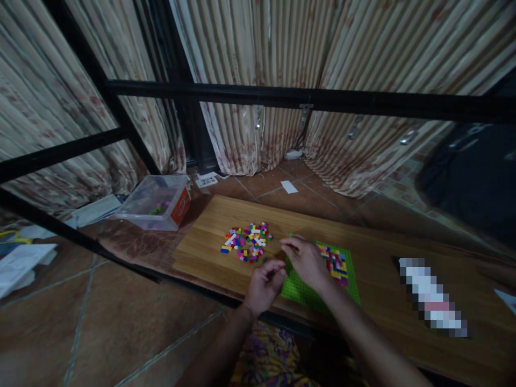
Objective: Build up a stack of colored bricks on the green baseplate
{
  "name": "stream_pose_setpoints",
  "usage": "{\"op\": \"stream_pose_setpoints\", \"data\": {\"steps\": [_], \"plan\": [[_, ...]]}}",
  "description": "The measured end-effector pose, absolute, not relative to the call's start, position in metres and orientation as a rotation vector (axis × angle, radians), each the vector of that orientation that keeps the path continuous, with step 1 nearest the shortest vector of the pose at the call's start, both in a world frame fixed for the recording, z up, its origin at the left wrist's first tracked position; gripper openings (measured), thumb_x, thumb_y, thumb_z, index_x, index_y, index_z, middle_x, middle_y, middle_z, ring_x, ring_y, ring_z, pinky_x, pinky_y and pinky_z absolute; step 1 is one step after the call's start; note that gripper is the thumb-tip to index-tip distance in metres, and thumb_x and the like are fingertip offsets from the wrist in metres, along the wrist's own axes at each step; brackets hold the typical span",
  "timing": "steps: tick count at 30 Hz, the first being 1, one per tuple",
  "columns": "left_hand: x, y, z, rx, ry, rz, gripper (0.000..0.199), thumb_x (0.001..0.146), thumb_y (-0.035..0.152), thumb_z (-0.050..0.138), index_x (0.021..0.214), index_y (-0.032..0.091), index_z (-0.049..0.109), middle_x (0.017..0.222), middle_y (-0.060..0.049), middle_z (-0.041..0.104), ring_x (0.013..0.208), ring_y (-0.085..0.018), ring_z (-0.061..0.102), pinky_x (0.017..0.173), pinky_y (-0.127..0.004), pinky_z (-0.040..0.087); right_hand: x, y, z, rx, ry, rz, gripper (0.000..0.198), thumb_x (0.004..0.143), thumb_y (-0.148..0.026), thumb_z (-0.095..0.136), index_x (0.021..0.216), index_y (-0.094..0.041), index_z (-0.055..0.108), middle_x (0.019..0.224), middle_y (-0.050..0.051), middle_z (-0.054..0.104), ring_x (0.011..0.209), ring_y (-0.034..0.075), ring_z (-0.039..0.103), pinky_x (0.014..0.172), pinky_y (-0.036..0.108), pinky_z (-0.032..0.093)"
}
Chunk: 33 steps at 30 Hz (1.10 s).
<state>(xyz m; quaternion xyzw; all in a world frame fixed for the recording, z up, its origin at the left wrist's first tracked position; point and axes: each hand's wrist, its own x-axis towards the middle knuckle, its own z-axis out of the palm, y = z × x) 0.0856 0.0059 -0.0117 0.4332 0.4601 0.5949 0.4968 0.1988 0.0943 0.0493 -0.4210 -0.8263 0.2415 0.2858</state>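
Forearms [358, 328] closest: L fingers [274, 264] & R fingers [293, 243] part-curled, hold unclear, nr green baseplate [296, 289], loose bricks [256, 235] just L.

Looks like a smooth wooden tabletop [382, 277], studded plastic baseplate [300, 291] at five o'clock, pleated cloth curtains [282, 48] at twelve.

The baseplate [298, 291] is bright green, the loose bricks [257, 236] multicoloured, the curtains [282, 43] beige with reddish blotches.

Head-worn view, facing forward and down, wooden tabletop [377, 269] near
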Motion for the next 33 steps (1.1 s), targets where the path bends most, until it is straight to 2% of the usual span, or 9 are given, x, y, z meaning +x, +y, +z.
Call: {"op": "stream_pose_setpoints", "data": {"steps": [3,5,10,15,22,26,30,33], "plan": [[0.085,0.005,-0.013,1.091,1.125,1.446,0.027,0.084,0.04,0.058,0.075,0.015,0.059,0.062,0.002,0.049,0.054,-0.008,0.039,0.053,-0.022,0.033,0.164,0.104,0.043,-1.121,-2.329,0.7,0.021,0.086,-0.017,0.052,0.097,-0.021,0.069,0.097,0.005,0.069,0.089,0.017,0.064,0.082,0.028,0.047],[0.085,0.004,-0.014,1.087,1.13,1.441,0.029,0.085,0.041,0.056,0.071,0.016,0.057,0.058,0.003,0.046,0.052,-0.008,0.038,0.052,-0.022,0.031,0.146,0.113,0.042,-1.126,-2.413,0.695,0.023,0.085,-0.017,0.055,0.102,-0.023,0.069,0.104,0.005,0.067,0.092,0.017,0.063,0.085,0.028,0.046],[0.084,0.003,-0.015,1.099,1.138,1.423,0.026,0.086,0.039,0.054,0.077,0.015,0.06,0.059,0.002,0.048,0.052,-0.009,0.04,0.052,-0.022,0.033,0.113,0.131,0.039,-0.993,-2.653,0.612,0.029,0.083,-0.017,0.059,0.111,-0.02,0.067,0.108,0.008,0.064,0.101,0.019,0.059,0.092,0.028,0.042],[0.084,0.003,-0.013,1.116,1.118,1.411,0.024,0.086,0.036,0.053,0.079,0.014,0.061,0.063,0.001,0.05,0.054,-0.009,0.04,0.053,-0.022,0.035,0.101,0.134,0.033,-0.915,-2.76,0.589,0.021,0.079,-0.013,0.062,0.097,-0.02,0.072,0.101,0.007,0.063,0.102,0.019,0.057,0.091,0.028,0.04],[0.085,0.003,-0.014,1.061,1.141,1.418,0.026,0.084,0.041,0.057,0.085,0.016,0.064,0.06,0.001,0.05,0.053,-0.01,0.041,0.051,-0.021,0.034,0.135,0.128,0.035,-1.088,-2.54,0.635,0.023,0.084,-0.018,0.057,0.103,-0.023,0.068,0.103,0.005,0.065,0.092,0.017,0.061,0.083,0.027,0.043],[0.086,0.002,-0.015,1.054,1.125,1.421,0.024,0.084,0.039,0.058,0.088,0.016,0.064,0.063,0.001,0.051,0.052,-0.009,0.04,0.051,-0.022,0.034,0.164,0.123,0.032,-1.186,-2.594,0.613,0.019,0.083,-0.02,0.058,0.098,-0.021,0.07,0.09,0.004,0.066,0.077,0.015,0.061,0.073,0.026,0.043],[0.085,0.002,-0.016,1.098,1.151,1.411,0.023,0.085,0.037,0.057,0.089,0.016,0.064,0.063,0.001,0.051,0.053,-0.009,0.04,0.051,-0.022,0.034,0.166,0.124,0.031,-1.159,-2.619,0.637,0.016,0.084,-0.024,0.059,0.096,-0.022,0.07,0.088,0.003,0.067,0.079,0.016,0.061,0.073,0.026,0.042],[0.085,0.001,-0.016,1.117,1.161,1.404,0.023,0.086,0.037,0.055,0.09,0.016,0.063,0.062,0.002,0.048,0.053,-0.009,0.039,0.051,-0.021,0.033,0.147,0.13,0.034,-1.201,-2.568,0.543,0.02,0.089,-0.026,0.052,0.096,-0.022,0.07,0.092,0.004,0.067,0.083,0.015,0.062,0.076,0.025,0.043]]}}
